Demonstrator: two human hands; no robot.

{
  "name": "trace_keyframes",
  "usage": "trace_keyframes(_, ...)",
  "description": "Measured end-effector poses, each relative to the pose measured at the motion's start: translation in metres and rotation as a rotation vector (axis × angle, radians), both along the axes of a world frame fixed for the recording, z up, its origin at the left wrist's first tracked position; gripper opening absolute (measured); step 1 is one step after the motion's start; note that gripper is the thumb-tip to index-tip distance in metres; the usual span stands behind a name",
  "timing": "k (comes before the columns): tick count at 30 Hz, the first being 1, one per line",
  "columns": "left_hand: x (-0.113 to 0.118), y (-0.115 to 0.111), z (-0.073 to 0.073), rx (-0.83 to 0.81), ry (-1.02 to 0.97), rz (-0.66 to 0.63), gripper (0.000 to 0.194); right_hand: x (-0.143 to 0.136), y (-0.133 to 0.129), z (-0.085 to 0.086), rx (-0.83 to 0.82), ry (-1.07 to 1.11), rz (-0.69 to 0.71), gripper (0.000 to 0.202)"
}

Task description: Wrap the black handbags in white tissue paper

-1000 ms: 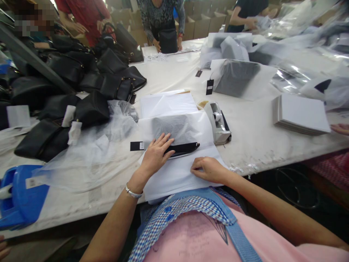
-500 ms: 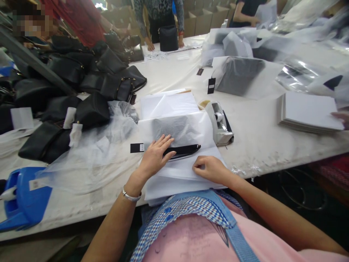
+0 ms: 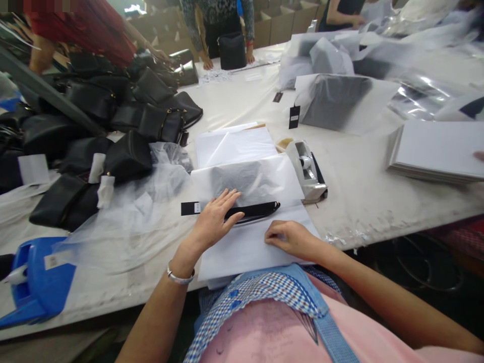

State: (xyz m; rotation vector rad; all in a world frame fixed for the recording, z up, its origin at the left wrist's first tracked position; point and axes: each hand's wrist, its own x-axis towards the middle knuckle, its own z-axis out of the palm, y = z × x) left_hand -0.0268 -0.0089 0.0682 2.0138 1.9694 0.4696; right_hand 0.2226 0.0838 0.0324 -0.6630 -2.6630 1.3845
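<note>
A dark item wrapped in thin white paper (image 3: 260, 176) lies in front of me, with a black strap (image 3: 259, 208) across its near part and a black tag (image 3: 189, 208) at its left. My left hand (image 3: 218, 218) lies flat on the wrapped item and the strap's left end, fingers spread. Nearer me and to the right, my right hand (image 3: 285, 236) rests with curled fingers on white sheets (image 3: 242, 252). What its fingertips hold, if anything, is hidden.
A grey tape dispenser (image 3: 310, 174) stands to the right, a blue one (image 3: 41, 280) at the left edge. Black bags (image 3: 91, 98) crowd the left. Stacked white boards (image 3: 442, 148) lie right, near another person's hand. Other people stand across the table (image 3: 230, 101).
The person in red at the back left has shifted, with an arm further over the bags. My hands stay nearly in place; the view has moved slightly.
</note>
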Motion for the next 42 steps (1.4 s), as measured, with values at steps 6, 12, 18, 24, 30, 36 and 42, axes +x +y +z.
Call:
trace_keyframes(6, 0.0, 0.0, -0.001, 0.005, 0.0, 0.006, 0.057, -0.002, -0.02, -0.017, 0.276, 0.07, 0.246, 0.023)
trace_keyframes(12, 0.0, -0.001, -0.001, 0.001, 0.004, 0.006, 0.057, -0.004, -0.021, -0.027, 0.305, 0.07, 0.237, 0.01)
trace_keyframes(18, -0.001, -0.001, 0.0, -0.004, -0.027, 0.003, 0.057, -0.007, -0.006, 0.008, 0.15, 0.093, 0.167, 0.01)
trace_keyframes(24, -0.009, 0.002, 0.015, -0.073, -0.113, -0.021, 0.053, -0.022, 0.017, 0.05, 0.181, 0.068, 0.142, 0.013)
trace_keyframes(30, -0.024, 0.001, 0.023, -0.15, -0.145, -0.165, 0.057, -0.03, 0.021, 0.048, 0.1, -0.002, 0.202, 0.01)
trace_keyframes(36, -0.026, -0.001, 0.021, -0.167, -0.158, -0.194, 0.026, -0.029, 0.018, 0.039, 0.07, 0.101, 0.052, 0.013)
trace_keyframes(42, -0.02, -0.003, 0.014, -0.094, -0.14, -0.149, 0.02, -0.028, 0.009, 0.04, 0.073, 0.088, 0.017, 0.019)
